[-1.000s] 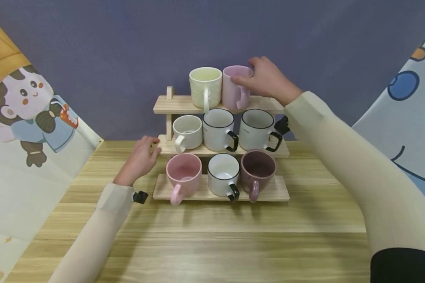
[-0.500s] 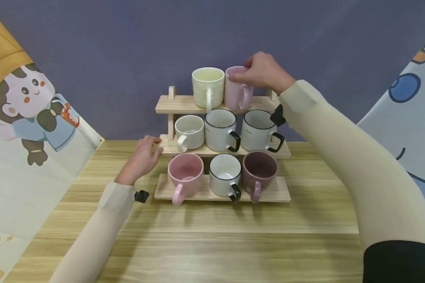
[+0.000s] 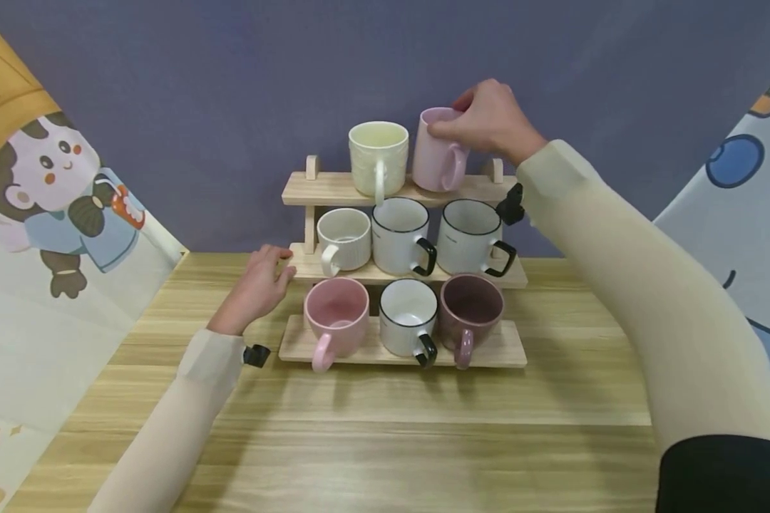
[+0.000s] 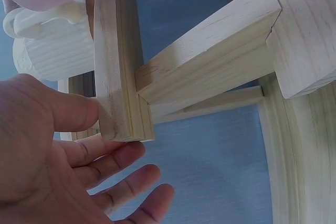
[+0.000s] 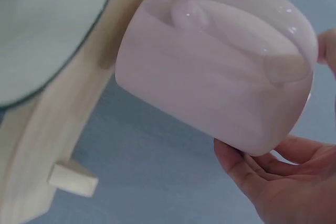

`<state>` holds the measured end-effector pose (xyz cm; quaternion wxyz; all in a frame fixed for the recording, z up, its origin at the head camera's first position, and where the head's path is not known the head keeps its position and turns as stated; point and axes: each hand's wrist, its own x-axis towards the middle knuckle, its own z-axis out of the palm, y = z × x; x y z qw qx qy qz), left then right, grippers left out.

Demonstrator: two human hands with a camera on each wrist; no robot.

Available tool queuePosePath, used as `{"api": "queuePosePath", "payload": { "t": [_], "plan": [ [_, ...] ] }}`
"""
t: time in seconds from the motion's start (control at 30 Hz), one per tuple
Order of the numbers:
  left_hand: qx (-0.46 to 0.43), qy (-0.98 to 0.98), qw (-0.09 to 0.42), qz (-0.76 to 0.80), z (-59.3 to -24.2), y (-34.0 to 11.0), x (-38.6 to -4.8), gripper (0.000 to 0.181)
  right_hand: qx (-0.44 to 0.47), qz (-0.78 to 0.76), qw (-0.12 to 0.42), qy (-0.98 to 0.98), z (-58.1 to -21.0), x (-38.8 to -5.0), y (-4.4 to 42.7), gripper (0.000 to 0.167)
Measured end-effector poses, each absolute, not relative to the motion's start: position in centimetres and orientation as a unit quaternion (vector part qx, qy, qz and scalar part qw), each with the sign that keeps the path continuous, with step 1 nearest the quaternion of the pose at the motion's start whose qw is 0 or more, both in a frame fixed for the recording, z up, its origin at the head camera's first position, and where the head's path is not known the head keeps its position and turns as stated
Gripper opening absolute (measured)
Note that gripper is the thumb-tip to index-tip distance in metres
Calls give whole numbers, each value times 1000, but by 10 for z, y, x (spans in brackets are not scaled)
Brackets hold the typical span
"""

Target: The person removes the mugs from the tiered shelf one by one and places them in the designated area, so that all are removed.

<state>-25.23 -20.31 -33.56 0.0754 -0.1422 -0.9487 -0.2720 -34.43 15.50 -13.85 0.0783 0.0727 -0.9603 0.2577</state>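
My right hand grips a lilac mug by its upper part, thumb at the near side of the rim. The mug tilts a little over the top tier, handle towards me; whether its base touches the wood is unclear. Left of it stands a cream embossed mug. My left hand pinches the left end of the middle tier of a wooden display rack between thumb and forefinger, the other fingers spread below.
On the middle tier stand a small cream mug and two white mugs with black handles, one central. The bottom tier carries a pink mug, a white mug and a plum mug. Behind hangs a blue-grey cloth.
My right hand has moved the lilac mug rightwards and slightly up, widening the gap to the cream embossed mug. My left hand keeps its place on the rack.
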Motion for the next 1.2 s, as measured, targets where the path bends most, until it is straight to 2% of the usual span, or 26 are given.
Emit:
{"api": "queuePosePath", "payload": {
  "t": [0.23,0.53,0.87,1.2],
  "plan": [
    [-148,-946,81,-275,-337,-205,-252,38,59,262,105,-958,-127,-336,173,83],
    [-151,-945,82,-277,-336,-207,-252,38,49,251,139,-957,-121,-320,219,80],
    [-147,-945,78,-280,-336,-209,-251,38,19,232,141,-962,-132,-302,272,83],
    [-135,-949,78,-274,-335,-214,-250,39,6,212,97,-972,-167,-307,314,92]
  ]
}}
